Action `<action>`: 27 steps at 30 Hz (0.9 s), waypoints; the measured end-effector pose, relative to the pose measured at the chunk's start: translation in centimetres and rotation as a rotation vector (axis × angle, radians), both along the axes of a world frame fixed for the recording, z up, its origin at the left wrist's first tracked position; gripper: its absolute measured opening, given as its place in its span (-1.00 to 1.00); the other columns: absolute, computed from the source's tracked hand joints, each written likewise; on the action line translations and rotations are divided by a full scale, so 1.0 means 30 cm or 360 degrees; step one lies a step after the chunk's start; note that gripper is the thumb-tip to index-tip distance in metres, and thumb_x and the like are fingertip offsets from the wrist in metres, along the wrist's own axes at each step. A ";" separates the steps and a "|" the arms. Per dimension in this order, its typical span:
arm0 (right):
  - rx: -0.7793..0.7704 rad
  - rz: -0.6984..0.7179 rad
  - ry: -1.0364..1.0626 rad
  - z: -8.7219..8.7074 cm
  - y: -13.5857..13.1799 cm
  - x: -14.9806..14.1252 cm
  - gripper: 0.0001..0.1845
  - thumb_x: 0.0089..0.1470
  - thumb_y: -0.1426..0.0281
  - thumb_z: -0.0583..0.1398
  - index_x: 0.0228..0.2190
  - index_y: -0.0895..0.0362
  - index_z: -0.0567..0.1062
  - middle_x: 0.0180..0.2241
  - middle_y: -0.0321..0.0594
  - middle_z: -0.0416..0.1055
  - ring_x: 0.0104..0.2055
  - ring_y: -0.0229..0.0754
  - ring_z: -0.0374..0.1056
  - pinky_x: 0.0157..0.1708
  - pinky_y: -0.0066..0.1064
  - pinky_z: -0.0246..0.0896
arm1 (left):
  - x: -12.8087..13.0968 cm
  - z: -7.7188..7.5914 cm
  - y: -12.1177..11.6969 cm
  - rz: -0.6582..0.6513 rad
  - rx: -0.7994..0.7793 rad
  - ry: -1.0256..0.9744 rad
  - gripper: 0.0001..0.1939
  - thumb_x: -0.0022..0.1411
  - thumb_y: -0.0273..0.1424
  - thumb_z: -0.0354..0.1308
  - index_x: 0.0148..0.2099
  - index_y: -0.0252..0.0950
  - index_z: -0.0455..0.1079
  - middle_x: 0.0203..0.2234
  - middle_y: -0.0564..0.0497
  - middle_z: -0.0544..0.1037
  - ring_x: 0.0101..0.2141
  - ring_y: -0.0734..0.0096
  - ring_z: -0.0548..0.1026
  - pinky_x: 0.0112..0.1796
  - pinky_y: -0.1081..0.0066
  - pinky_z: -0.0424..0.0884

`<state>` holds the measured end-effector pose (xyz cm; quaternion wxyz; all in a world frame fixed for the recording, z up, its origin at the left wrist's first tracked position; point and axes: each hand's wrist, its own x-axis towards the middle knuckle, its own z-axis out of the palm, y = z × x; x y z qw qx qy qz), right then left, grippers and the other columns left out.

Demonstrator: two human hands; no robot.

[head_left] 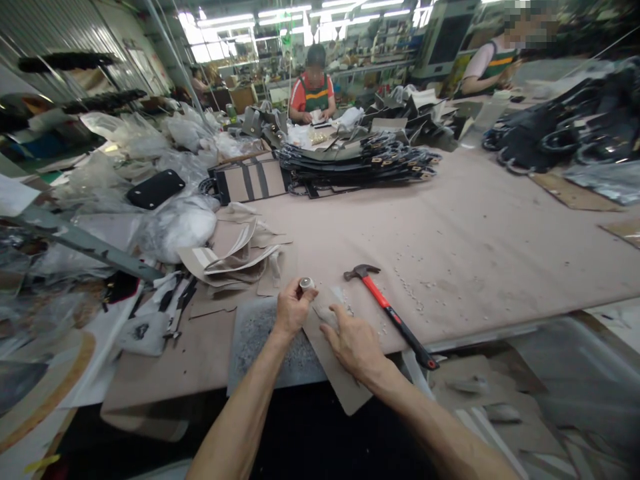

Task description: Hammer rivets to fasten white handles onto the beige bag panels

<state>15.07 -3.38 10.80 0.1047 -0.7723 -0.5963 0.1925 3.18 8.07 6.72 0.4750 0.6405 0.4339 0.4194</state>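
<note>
My left hand [293, 308] is closed, pinching a small white round piece [307, 284] with a darker middle; I cannot make out its kind. A long taupe panel [345, 393] slants from beneath the hands past the table's front edge. On this panel rests my right hand [355, 343], its thumb and index finger apart; the other fingers are partly hidden. Right of the hands lies a claw hammer [386, 305] with a red and black handle. Under my left forearm is a speckled grey board [250, 340].
Taupe cut pieces with pale stripes [235, 260] lie left of the hands. Black straps and panels [360, 167] are stacked farther back. Small white bits [410, 287] are scattered beyond the hammer. Two co-workers sit across the table; plastic bags [170, 227] crowd the left.
</note>
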 end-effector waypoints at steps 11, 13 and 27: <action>-0.0002 -0.0135 0.0271 -0.063 -0.008 -0.050 -0.48 0.29 0.11 0.02 0.12 0.16 0.35 -0.28 -0.01 0.55 -0.21 0.09 0.49 -0.25 -0.22 0.24 | 0.046 -0.101 0.019 -0.0113 -0.0297 -0.0244 -0.75 0.08 -0.28 0.29 -0.22 -0.32 0.45 -0.37 -0.03 0.61 -0.37 0.39 0.53 -0.31 0.44 0.44; -0.0019 -0.0176 0.0412 -0.070 -0.007 -0.052 -0.48 0.30 0.10 0.00 0.08 0.19 0.38 -0.29 0.02 0.55 -0.19 0.11 0.49 -0.23 -0.21 0.23 | 0.037 -0.117 0.014 -0.0056 -0.0409 -0.0417 -0.66 0.08 -0.21 0.31 -0.18 -0.33 0.42 -0.35 -0.05 0.62 -0.32 0.34 0.57 -0.27 0.40 0.47; 0.0288 -0.0274 0.0653 -0.113 -0.062 0.071 -0.47 0.28 0.08 -0.02 0.04 0.18 0.38 -0.20 -0.06 0.46 -0.17 -0.05 0.39 -0.16 -0.28 0.21 | 0.018 -0.100 0.002 -0.0246 -0.0274 -0.0220 -0.69 0.13 -0.19 0.27 -0.21 -0.33 0.42 -0.37 -0.05 0.60 -0.33 0.35 0.53 -0.25 0.41 0.43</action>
